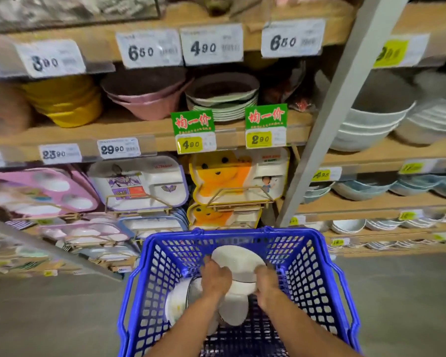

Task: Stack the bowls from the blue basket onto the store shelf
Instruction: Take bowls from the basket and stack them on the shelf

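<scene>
White price tags (211, 45) above green sale signs (192, 123); cartoon divided trays (139, 181) below; yellow stack (65, 99), perhaps bowls.

The blue basket (307, 279) is cut off by the bottom edge. The bowls (236, 258) are partly hidden by the left hand (215, 278) and right hand (267, 280). The price tags (211, 45) are blurred.

A short stack of round white ceramic bowls (238, 262) sits tilted between the left hand (215, 278) and right hand (267, 280), gripped at its sides, inside the blue plastic lattice basket (232, 232). More white bowls (177, 302) lie on their sides beneath the wrists. The wooden store shelf (139, 127) stands beyond the hands.
</scene>
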Demonstrator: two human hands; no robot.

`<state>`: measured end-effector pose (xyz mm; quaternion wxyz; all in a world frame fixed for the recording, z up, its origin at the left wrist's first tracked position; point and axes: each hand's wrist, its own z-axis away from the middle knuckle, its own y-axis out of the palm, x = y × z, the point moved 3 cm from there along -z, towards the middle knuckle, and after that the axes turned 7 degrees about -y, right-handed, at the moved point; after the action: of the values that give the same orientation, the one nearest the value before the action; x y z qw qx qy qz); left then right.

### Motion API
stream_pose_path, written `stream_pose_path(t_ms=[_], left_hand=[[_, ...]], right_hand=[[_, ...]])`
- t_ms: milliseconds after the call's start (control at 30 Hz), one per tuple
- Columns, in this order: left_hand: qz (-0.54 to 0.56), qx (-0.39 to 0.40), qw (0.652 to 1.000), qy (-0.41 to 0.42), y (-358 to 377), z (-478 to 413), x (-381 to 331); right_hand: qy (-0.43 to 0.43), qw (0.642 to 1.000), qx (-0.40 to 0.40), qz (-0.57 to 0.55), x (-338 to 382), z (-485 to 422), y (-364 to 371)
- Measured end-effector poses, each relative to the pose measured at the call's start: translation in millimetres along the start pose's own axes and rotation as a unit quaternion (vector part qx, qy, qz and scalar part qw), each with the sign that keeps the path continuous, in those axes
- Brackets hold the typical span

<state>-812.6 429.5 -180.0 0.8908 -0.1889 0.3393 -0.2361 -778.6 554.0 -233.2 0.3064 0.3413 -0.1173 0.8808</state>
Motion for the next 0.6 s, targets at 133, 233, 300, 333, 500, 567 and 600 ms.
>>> stream_pose_path(t_ms=[133,233,300,333,500,567,600], left_hand=[[0.081,-0.010,0.997,0.001,-14,33,-14],[0.084,0.005,0.996,0.038,-27,57,-24],[0.084,-0.005,0.993,0.084,-39,70,-36],[0.111,-0.011,0.987,0.113,-46,76,-44],[0.273,0.062,0.937,0.209,-75,120,-95],[0.314,0.116,0.920,0.204,-77,141,-114],[0.331,0.128,0.913,0.202,-77,150,-123]], right_hand=[[-0.048,0.994,0.002,-0.096,28,31,0],[-0.080,0.993,-0.003,-0.092,54,52,-5],[-0.109,0.991,-0.001,-0.084,77,65,-10],[-0.121,0.988,0.001,-0.092,89,74,-13],[-0.181,0.966,0.058,-0.173,158,127,-34],[-0.198,0.962,0.080,-0.169,186,149,-45],[-0.203,0.961,0.085,-0.169,198,159,-50]])
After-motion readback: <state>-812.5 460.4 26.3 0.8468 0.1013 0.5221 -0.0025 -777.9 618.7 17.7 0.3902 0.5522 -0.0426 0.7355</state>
